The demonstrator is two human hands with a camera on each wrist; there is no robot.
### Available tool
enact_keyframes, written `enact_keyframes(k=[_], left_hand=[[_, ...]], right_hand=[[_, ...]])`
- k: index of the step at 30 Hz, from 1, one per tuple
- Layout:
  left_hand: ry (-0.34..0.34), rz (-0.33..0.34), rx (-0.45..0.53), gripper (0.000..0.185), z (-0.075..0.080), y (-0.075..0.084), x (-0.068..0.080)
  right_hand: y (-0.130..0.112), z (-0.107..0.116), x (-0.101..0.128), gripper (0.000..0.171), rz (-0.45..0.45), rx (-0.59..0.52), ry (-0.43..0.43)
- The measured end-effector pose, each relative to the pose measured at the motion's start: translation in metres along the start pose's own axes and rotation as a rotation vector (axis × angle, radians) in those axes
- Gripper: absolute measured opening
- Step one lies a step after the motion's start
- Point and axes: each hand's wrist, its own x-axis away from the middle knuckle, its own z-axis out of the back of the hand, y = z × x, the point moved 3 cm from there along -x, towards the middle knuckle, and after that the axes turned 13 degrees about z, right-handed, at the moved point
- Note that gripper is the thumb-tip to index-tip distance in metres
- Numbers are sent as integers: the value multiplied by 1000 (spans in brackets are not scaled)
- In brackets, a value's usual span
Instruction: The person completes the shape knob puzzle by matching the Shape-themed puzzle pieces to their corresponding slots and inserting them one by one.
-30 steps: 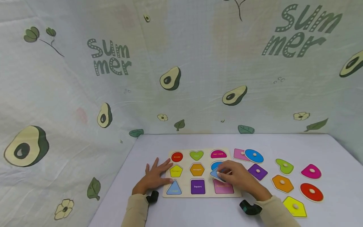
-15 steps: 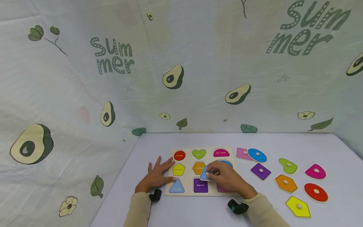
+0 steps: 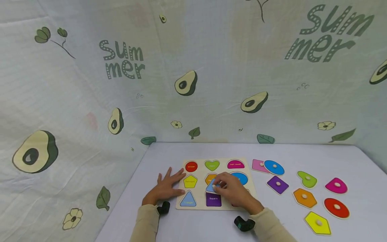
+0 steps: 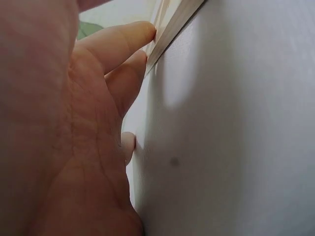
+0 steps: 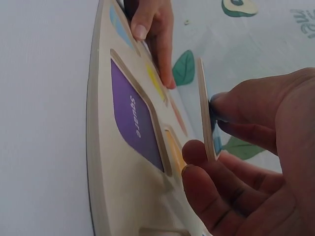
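Observation:
A wooden shape puzzle board [image 3: 198, 206] lies on the table, with colored, labelled recesses. My right hand [image 3: 234, 191] pinches a blue triangle puzzle piece [image 3: 210, 187] above the middle of the board, over the orange hexagon and purple square recesses. In the right wrist view that triangle piece [image 5: 204, 108] is edge-on and raised off the board. My left hand [image 3: 164, 190] has its fingers spread, with fingertips at the board's left edge beside the yellow pentagon recess [image 3: 190, 181] and the blue triangle recess [image 3: 188, 199]. In the left wrist view its fingers [image 4: 123, 42] meet the board's side.
Right of the board lie loose knobbed pieces: a pink rectangle [image 3: 258, 165] partly under a blue oval [image 3: 274, 167], a purple square [image 3: 277, 185], green heart [image 3: 307, 179], orange hexagon [image 3: 304, 198], magenta half-round [image 3: 336, 186], red circle [image 3: 336, 208] and yellow pentagon [image 3: 318, 223]. A printed cloth hangs behind.
My right hand has carried the blue triangle piece leftward across the board, from the blue oval recess to the middle column. My left hand stays at the board's left edge.

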Motion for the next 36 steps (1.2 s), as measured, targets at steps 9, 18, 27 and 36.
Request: enact_keyframes(k=[9, 18, 27, 36], left_hand=[[8, 5, -8, 80, 0, 1, 0], [-9, -3, -17, 79, 3, 2, 1], [-13, 4, -15, 79, 1, 3, -2], [-2, -5, -8, 79, -1, -4, -6]], right_hand=[[-10, -15, -8, 6, 18, -42, -26], [-22, -41, -17, 6, 51, -10, -89], [-26, -60, -24, 5, 57, 21, -104], [-31, -73, -28, 7, 78, 110, -120]])
